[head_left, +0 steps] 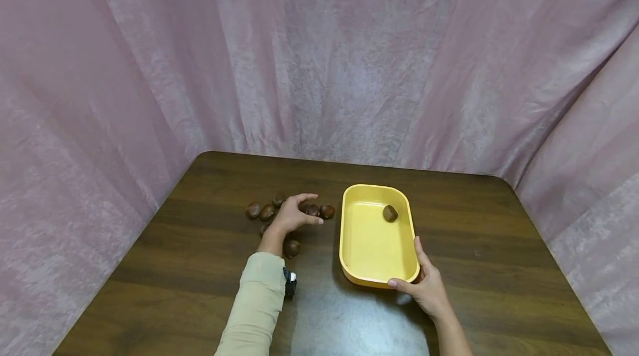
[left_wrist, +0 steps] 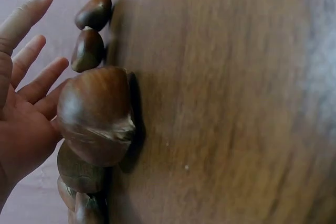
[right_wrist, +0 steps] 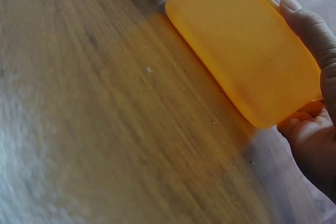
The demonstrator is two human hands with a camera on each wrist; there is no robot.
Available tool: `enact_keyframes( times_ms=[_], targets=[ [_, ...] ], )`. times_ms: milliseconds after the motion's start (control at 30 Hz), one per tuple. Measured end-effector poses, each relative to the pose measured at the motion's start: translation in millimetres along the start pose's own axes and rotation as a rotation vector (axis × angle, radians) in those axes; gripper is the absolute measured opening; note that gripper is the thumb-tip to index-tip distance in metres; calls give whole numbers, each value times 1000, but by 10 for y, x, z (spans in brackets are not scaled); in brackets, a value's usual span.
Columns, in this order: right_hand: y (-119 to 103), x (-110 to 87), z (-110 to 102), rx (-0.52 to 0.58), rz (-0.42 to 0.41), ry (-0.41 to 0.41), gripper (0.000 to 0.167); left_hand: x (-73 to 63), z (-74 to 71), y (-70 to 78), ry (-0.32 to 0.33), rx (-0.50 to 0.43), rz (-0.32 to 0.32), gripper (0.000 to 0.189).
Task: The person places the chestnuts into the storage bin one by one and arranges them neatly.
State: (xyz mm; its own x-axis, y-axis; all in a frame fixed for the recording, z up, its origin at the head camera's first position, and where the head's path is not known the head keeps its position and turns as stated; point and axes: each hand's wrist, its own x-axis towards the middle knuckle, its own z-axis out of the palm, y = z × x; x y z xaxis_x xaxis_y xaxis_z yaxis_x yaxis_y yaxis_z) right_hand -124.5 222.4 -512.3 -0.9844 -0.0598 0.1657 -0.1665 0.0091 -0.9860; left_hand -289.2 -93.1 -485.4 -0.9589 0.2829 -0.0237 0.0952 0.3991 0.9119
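Note:
Loose brown chestnuts (head_left: 267,212) lie on the table left of a yellow rectangular container (head_left: 349,273). My left hand (head_left: 291,216) reaches over them with thumb and fingers spread, nothing between them. Two chestnuts (head_left: 326,211) sit right at its fingertips, and another chestnut (head_left: 292,248) lies near the wrist. The left wrist view shows a large close chestnut (left_wrist: 97,116) in front of the palm. My right hand (head_left: 428,286) grips the container's near right corner, thumb over the rim. Inside the container, toward its far right, lies a single chestnut (head_left: 390,213).
The dark wooden table (head_left: 479,267) has rounded far corners. Pink velvet curtains (head_left: 359,56) hang behind it and along both sides. A small black device (head_left: 290,284) is strapped at the left wrist, by the light sleeve.

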Motion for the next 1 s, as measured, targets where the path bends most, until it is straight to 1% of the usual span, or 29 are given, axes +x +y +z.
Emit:
enact_keyframes(
  times_ms=[167,367,533,700,767,900,1000],
  targets=[
    [6,-1,1,-5,4,0,110,34,2,-37,-23,101,-15,71],
    [-11,-11,-5,-8,9,-4,111,66,5,-79,-34,184,-39,68],
    [-20,-24,-7,6,7,-9,110,85,17,-95,-7,243,-61,62],
    [-19,-22,4,8,2,-9,110,103,20,-88,37,317,-66,54],
    [-22,-20,7,6,1,-5,110,107,22,-86,58,325,-66,51],
    [-30,-17,9,1,2,-5,110,98,26,-64,103,291,-79,48],
    [-33,-23,8,1,0,-2,109,80,27,-34,121,254,-84,48]
  ],
)
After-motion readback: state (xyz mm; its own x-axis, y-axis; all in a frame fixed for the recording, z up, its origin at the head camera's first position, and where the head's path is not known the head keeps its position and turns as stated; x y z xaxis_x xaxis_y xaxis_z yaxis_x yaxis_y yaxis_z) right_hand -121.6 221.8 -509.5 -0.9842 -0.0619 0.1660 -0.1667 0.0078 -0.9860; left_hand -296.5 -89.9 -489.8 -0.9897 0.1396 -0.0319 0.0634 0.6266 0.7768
